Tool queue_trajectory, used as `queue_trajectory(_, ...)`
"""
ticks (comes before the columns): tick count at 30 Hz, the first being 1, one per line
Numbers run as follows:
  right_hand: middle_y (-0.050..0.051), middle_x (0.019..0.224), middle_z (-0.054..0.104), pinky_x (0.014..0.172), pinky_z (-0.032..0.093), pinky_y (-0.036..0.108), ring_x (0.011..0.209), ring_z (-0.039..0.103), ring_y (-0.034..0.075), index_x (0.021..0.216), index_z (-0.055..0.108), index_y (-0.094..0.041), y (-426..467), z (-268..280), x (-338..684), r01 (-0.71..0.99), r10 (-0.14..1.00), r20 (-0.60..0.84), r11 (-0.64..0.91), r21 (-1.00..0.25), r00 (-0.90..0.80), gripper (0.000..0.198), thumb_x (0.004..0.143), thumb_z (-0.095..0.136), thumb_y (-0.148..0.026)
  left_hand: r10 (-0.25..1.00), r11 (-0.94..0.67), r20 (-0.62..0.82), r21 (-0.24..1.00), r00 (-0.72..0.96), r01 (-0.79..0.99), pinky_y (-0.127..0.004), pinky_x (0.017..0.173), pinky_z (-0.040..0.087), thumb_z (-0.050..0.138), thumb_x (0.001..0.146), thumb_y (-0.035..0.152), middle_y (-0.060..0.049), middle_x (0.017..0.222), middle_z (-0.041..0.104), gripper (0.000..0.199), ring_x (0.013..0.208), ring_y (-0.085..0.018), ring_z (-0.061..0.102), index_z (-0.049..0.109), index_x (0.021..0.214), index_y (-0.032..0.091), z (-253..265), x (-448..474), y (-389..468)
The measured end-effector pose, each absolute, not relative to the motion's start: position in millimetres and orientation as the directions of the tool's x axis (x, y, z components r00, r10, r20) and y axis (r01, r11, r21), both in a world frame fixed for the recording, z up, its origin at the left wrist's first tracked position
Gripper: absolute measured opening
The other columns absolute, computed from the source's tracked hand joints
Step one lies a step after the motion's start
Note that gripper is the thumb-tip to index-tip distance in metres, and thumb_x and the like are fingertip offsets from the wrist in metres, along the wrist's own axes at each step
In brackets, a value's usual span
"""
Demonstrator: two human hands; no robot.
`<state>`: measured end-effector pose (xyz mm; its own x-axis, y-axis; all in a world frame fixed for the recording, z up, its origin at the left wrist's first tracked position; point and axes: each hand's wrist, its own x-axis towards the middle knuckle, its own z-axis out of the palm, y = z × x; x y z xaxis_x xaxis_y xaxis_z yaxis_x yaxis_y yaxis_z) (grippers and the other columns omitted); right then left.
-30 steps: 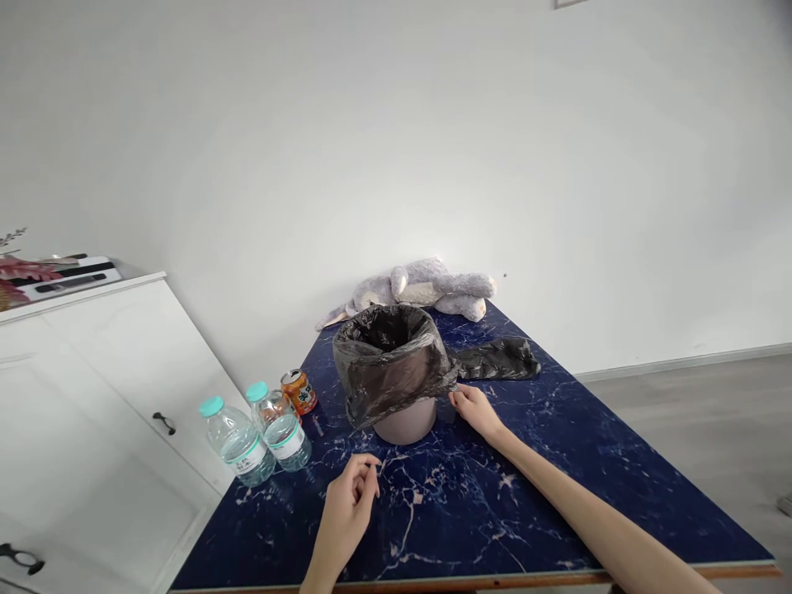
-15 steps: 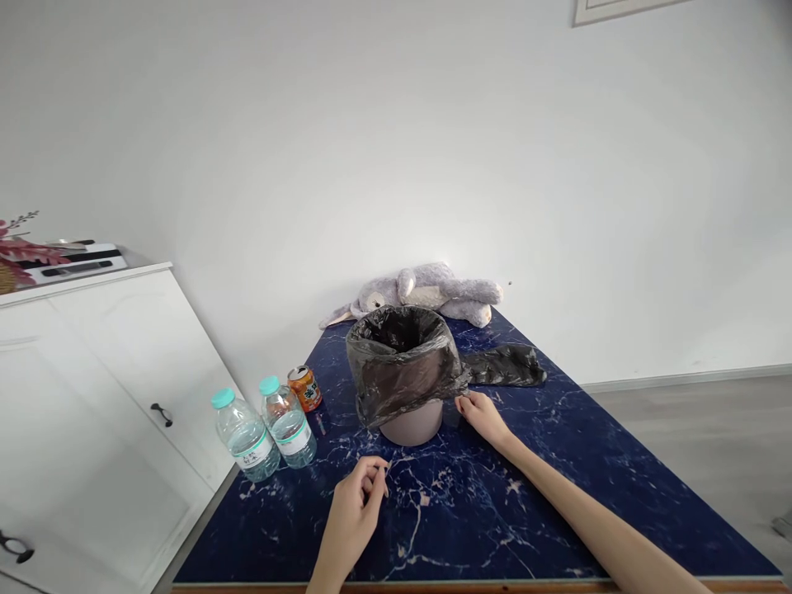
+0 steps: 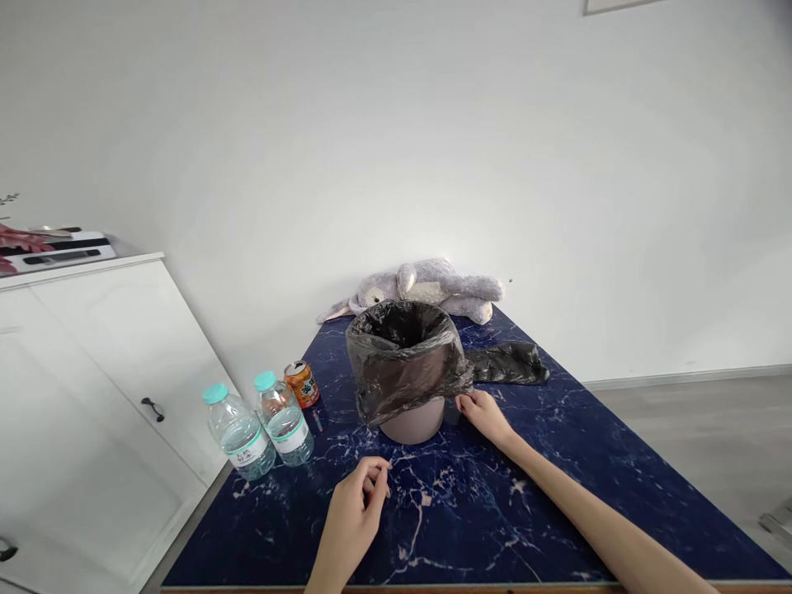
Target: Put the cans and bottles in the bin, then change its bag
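Black plastic, thin and crinkled, made up the bag (image 3: 408, 375) that lined the bin (image 3: 413, 424) and hung over its outer wall in a loose, slanting skirt. That bin stood upright on the blue marbled bench (image 3: 470, 528), mouth upward, ahead of and between the two hands.

At the skirt's lower right corner was the right hand (image 3: 487, 419), its fingertips drawn together at the hem; whether they pinched the film or only brushed it, I could not tell. It was clearly the nearer hand, with the bag lying forward and to its left. Just beyond it stretched a second length of black plastic (image 3: 511, 364), flat, its long axis running left to right; any join with the bag was hidden.

Nearer the bench's front edge, the left hand (image 3: 354, 503) was half curled and slack, nothing visible in it, apart from the bin. Off to its left stood two capped bottles (image 3: 289, 431) with an orange can (image 3: 302, 384) behind them, and a plush toy (image 3: 473, 287) lay behind the bin, along the wall.
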<state>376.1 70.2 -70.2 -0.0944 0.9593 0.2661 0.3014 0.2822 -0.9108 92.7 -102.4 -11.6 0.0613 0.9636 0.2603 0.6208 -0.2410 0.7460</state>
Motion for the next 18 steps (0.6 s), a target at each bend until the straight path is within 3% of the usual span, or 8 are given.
queue_trajectory(9,-0.003,0.052,0.041,0.053,0.027,0.030,0.052,0.038,0.016,0.058,0.047,-0.026,68.0,-66.8,373.8,0.301,0.967,0.243,0.255,-0.919,-0.078,0.025,0.077,0.044,-0.043,0.974,-0.216,0.210,0.748,0.084,0.627,-0.030,0.072,0.052,0.047,0.107,0.056,-0.003,0.084,0.074,0.036,0.069,-0.020,0.067,0.066,0.112,0.026,-16.9,90.4,-101.5)
queue_trajectory(18,-0.003,0.050,0.039,0.052,0.026,0.029,0.050,0.036,0.016,0.060,0.051,-0.026,68.8,-68.1,374.0,0.300,0.970,0.230,0.242,-0.923,-0.075,0.026,0.076,0.045,-0.045,0.973,-0.217,0.217,0.744,0.078,0.632,-0.028,0.067,0.050,0.048,0.107,0.054,-0.004,0.086,0.074,0.034,0.071,-0.020,0.068,0.067,0.111,0.026,-16.3,89.6,-104.7)
